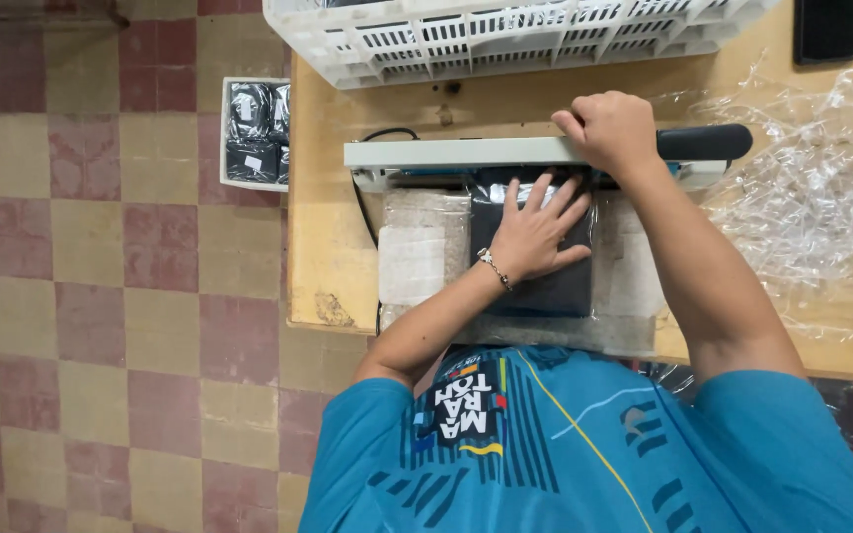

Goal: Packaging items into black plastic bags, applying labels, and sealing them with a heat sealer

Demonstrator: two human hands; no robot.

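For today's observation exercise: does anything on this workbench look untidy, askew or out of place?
Mostly orderly. The loose heap of crumpled clear plastic bags sprawls over the wooden table's right side. The left hand lies flat on the black bagged packet; the right hand presses the pale sealer bar, which sits straight.

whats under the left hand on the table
The left hand lies flat on a black packet in clear plastic, its top edge under the sealer arm that the right hand presses. The packet's contents cannot be made out.
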